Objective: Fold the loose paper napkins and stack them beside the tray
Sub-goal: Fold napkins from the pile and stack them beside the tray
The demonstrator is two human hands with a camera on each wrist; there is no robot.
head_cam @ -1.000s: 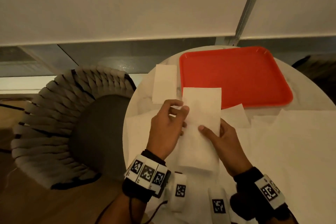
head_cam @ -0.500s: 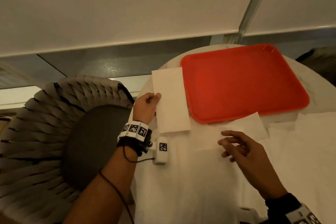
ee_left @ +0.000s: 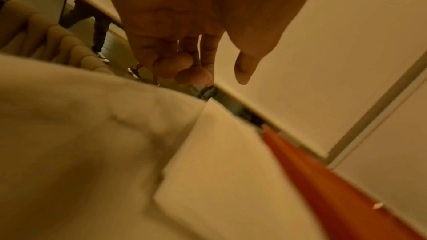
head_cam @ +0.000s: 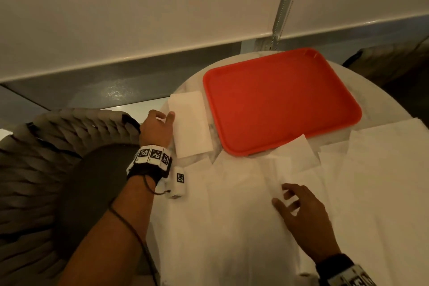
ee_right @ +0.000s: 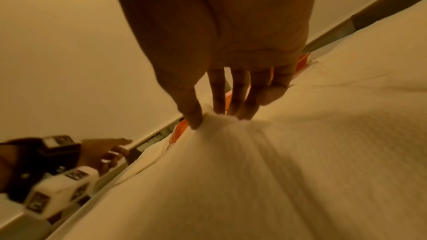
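A red tray (head_cam: 278, 104) lies at the far side of the round table, and its rim (ee_left: 335, 180) shows in the left wrist view. The folded white napkins (head_cam: 190, 125) (ee_left: 219, 171) lie flat just left of it. My left hand (head_cam: 166, 117) (ee_left: 221, 78) hovers at their left edge, fingers loosely curled and holding nothing. Several loose unfolded napkins (head_cam: 232, 227) overlap across the near table. My right hand (head_cam: 284, 195) (ee_right: 215, 118) pinches one loose napkin (ee_right: 254, 152) between thumb and fingers, bunching it up.
A woven grey chair (head_cam: 58, 158) stands close against the table's left edge. A bare strip of the white table (head_cam: 376, 93) shows right of the tray. Another dark seat (head_cam: 383, 60) stands at the far right. A wall with a metal post (head_cam: 285, 0) runs behind.
The folded napkin that both hands held was carried left and laid beside the tray, and my left hand has let go. My right hand dropped onto the loose napkins and pinched one.
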